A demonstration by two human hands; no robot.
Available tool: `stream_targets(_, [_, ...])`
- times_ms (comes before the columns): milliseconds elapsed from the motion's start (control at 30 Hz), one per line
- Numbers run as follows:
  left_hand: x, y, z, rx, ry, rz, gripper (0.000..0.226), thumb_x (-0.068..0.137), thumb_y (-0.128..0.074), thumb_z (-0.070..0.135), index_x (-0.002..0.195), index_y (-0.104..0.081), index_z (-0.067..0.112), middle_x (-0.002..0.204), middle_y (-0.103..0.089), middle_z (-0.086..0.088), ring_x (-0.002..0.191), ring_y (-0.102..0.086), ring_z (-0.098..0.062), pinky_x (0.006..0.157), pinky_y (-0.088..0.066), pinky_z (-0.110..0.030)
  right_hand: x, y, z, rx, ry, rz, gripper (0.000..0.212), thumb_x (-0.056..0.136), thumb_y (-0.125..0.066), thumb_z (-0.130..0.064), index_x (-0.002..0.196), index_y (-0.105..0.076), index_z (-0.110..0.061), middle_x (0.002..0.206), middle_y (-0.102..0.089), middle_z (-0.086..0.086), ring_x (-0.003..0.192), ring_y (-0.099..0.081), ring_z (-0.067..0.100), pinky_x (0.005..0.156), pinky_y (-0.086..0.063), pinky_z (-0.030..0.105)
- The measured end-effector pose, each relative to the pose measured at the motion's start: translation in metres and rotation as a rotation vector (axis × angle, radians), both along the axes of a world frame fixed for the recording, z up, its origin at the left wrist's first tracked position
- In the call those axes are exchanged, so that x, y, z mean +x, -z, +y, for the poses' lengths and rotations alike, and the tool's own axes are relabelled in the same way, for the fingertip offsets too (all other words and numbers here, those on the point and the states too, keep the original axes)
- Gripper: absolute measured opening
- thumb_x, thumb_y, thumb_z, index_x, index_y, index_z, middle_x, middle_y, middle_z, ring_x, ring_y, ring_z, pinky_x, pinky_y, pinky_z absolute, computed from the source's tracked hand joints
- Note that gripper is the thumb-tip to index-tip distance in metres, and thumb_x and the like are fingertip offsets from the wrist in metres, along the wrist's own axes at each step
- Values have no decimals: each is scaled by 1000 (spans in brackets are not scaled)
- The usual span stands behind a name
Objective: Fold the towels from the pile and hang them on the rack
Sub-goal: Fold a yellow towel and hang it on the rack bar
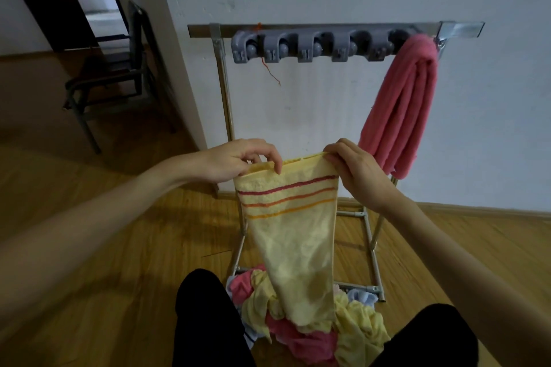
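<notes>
Hands hold a yellow towel up by its top edge: left hand pinches one corner, right hand pinches the other. It hangs above the pile on the floor, before the rack, where a pink towel hangs.

Yellow towel between both hands
</notes>
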State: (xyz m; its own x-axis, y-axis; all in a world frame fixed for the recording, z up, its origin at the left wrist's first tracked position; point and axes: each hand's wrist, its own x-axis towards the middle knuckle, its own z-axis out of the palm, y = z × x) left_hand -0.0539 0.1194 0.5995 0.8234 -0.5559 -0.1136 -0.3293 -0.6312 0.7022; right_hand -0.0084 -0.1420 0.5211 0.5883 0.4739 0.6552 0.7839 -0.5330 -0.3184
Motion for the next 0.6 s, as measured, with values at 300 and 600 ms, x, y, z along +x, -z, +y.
stream_targets(300, [4, 4, -2, 276, 4, 150, 55, 92, -37, -11, 124, -58, 28, 118, -53, 9, 112, -51, -9, 87, -48, -15, -4, 6, 11, 28, 13, 45, 34, 98, -36, -28, 104, -59, -4, 91, -55, -1, 74, -55, 14, 64, -51, 35])
stream_targets(600, [1, 26, -20, 137, -323, 35, 56, 88, -38, -11, 139, -45, 11, 137, -47, -6, 127, -42, -19, 93, -36, -24, -21, 17, 26, -7, -67, 82, 17, 97, -52, -14, 109, -59, -4, 90, -52, -2, 70, -49, 7, 65, -42, 20])
